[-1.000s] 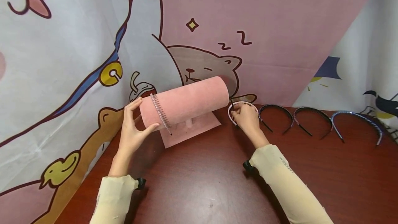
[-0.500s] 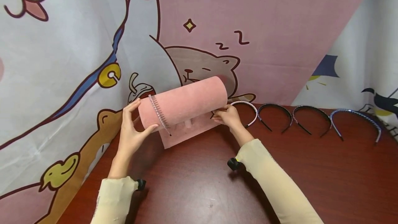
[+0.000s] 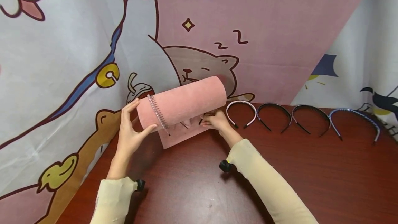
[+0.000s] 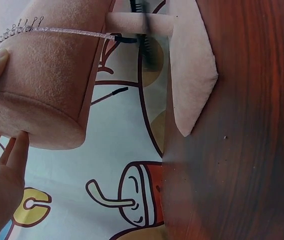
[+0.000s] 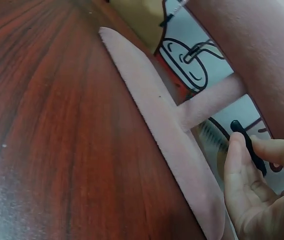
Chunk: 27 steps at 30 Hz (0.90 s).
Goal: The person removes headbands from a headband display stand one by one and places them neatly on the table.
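A pink plush headband holder (image 3: 186,101), a padded roll on a post and flat base (image 4: 194,75), stands on the table. My left hand (image 3: 132,127) grips the roll's left end, thumb in front and fingers round the end face. Beside that thumb, a clear pinkish toothed headband (image 3: 158,113) sits over the roll. My right hand (image 3: 216,120) is under the roll's right half, near the post (image 5: 212,102). Its thumb and fingers pinch the black tip of a dark headband (image 5: 249,145). This headband's toothed part shows blurred behind the post; the rest is hidden.
Right of the holder, a white-pink headband (image 3: 240,103), two dark headbands (image 3: 275,104) and a blue one (image 3: 354,111) lie in a row along the back of the wooden table (image 3: 186,182). A cartoon-print cloth (image 3: 264,20) hangs close behind and at the left.
My right hand has moved left from beside the white-pink headband to under the roll, carrying the dark headband. My left hand keeps its grip on the holder.
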Motion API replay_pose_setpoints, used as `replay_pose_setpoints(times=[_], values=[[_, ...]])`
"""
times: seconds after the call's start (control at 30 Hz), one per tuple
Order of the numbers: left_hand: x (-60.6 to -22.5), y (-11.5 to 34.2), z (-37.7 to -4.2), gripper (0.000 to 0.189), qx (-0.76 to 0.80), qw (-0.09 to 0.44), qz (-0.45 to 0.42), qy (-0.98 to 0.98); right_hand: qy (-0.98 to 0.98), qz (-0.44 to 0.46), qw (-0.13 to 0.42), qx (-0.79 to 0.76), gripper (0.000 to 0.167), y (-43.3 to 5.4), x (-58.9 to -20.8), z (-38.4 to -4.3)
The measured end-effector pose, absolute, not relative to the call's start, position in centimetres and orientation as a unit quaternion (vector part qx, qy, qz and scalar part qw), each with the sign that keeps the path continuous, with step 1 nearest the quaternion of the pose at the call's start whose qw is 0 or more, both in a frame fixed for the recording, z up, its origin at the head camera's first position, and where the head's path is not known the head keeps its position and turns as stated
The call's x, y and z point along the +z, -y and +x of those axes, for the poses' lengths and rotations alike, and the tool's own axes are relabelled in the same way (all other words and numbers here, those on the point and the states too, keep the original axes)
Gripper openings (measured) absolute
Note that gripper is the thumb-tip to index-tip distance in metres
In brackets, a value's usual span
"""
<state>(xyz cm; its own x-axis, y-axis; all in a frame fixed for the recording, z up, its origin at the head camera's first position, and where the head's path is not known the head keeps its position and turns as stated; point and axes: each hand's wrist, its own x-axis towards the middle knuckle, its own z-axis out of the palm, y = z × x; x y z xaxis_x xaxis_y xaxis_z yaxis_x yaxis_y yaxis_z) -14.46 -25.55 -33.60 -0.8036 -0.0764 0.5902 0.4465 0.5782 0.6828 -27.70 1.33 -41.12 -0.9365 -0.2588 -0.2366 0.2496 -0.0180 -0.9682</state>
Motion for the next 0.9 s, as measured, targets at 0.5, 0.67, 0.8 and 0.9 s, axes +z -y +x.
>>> replay_pose_setpoints(times=[0.5,0.67,0.8,0.9], values=[[-33.7,25.6,-14.6,0.088,-0.430,0.310,-0.113,0.840,-0.664,0.007,0.182,-0.725,0.044,-3.3,-41.3,-26.9],[-33.8,25.7,-14.6,0.088,-0.437,0.303,-0.110,0.840,-0.653,-0.001,0.190,-0.733,0.034,-1.8,-41.4,-27.2],[-33.8,25.7,-14.6,0.087,-0.443,0.297,-0.108,0.839,-0.633,0.019,0.190,-0.750,0.026,-1.0,-41.5,-27.8],[-33.7,25.6,-14.5,0.086,-0.444,0.294,-0.108,0.839,-0.604,0.045,0.185,-0.774,0.021,-0.9,-41.5,-28.2]])
